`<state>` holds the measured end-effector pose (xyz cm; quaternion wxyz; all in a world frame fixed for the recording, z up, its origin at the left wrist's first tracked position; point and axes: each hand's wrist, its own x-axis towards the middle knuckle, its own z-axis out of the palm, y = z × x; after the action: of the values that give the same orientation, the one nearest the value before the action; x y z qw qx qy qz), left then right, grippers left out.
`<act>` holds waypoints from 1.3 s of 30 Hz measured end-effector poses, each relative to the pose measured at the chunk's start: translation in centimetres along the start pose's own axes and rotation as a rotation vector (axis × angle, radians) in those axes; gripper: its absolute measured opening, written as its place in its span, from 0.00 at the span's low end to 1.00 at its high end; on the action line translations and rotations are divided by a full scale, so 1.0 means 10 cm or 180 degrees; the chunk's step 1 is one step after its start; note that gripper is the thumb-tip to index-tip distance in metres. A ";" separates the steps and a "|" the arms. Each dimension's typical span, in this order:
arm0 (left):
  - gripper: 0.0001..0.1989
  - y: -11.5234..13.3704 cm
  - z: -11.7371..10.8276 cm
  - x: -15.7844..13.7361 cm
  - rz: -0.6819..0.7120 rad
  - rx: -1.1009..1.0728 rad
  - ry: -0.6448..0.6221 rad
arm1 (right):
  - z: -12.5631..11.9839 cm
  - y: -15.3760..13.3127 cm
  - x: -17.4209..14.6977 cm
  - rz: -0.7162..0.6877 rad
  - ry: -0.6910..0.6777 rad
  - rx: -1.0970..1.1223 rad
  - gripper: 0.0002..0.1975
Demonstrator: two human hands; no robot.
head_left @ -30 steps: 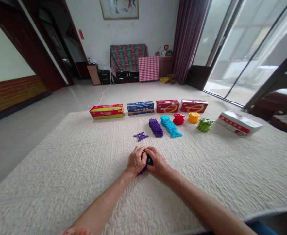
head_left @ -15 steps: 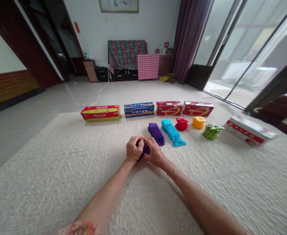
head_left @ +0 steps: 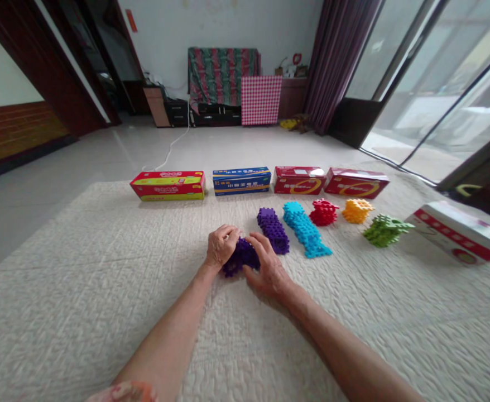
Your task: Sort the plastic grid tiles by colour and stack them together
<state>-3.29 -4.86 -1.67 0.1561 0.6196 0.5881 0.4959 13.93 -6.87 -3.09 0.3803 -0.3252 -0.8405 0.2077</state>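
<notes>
Purple interlocking plastic pieces (head_left: 240, 259) lie in a small cluster on the pale quilted cover, between my two hands. My left hand (head_left: 222, 245) is closed on the cluster's upper left side, fingers curled over it. At the right edge my right hand (head_left: 271, 272) has its thumb and fingers spread apart around the pieces; whether it touches them is unclear. Just beyond stands a purple row of such pieces (head_left: 273, 230). Right of that are a light blue row (head_left: 306, 230), a red stack (head_left: 324, 212), a yellow stack (head_left: 357, 210) and a green stack (head_left: 386, 230).
Behind the pieces stand a red-yellow box (head_left: 169, 186), a blue box (head_left: 241, 182) and two dark red boxes (head_left: 298, 181) (head_left: 356, 183). A white-and-red box (head_left: 462, 233) lies at the right. The quilted cover (head_left: 81, 290) spreads under everything.
My right hand has opened and drawn away to the right, and my left has shifted slightly left, so more of the purple cluster shows. The view has tilted down and moved closer.
</notes>
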 end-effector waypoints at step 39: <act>0.15 -0.42 0.09 0.33 -0.0834 -0.0422 0.0535 | -0.57 0.18 0.09 -0.0465 0.0080 -0.0848 0.28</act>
<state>-5.60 -0.45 -3.94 0.2102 0.4822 0.6409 0.5590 18.54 -4.39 -0.15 0.3583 -0.3133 -0.8773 0.0620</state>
